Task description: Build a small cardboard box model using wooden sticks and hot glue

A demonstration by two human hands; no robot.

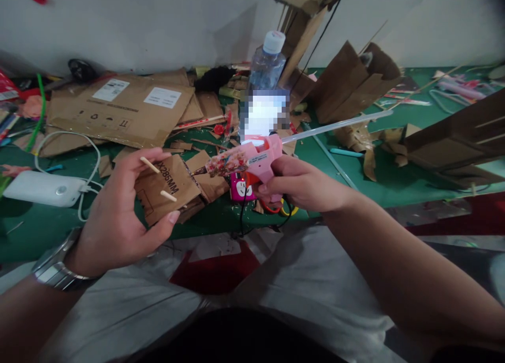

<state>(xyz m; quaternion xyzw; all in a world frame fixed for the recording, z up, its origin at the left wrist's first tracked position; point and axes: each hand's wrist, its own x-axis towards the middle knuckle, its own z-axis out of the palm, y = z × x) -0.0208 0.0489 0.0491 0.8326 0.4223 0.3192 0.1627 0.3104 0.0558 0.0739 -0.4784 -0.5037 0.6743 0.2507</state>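
Observation:
My right hand (pixel 294 181) is closed round the handle of a pink hot glue gun (pixel 262 163). Its glue-crusted nozzle points left, and a long clear glue stick (pixel 339 126) juts from its back. My left hand (pixel 118 215) grips a small brown cardboard box (pixel 169 181) between thumb and fingers. Two short wooden sticks (pixel 169 196) poke out of the box's printed face. The nozzle tip is at the box's right edge; whether they touch I cannot tell. Beside the box, a cardboard flap (pixel 211 181) lies to the right, and it is unclear whether it is joined on.
Behind the glue gun stand a pink power socket (pixel 241 188), a lit, pixelated screen (pixel 262 116) and a plastic bottle (pixel 268 63). A white power bank (pixel 45 188) with a cable lies left. Flattened cardboard (pixel 130 113) and cardboard structures (pixel 355 84) crowd the green table (pixel 295 213).

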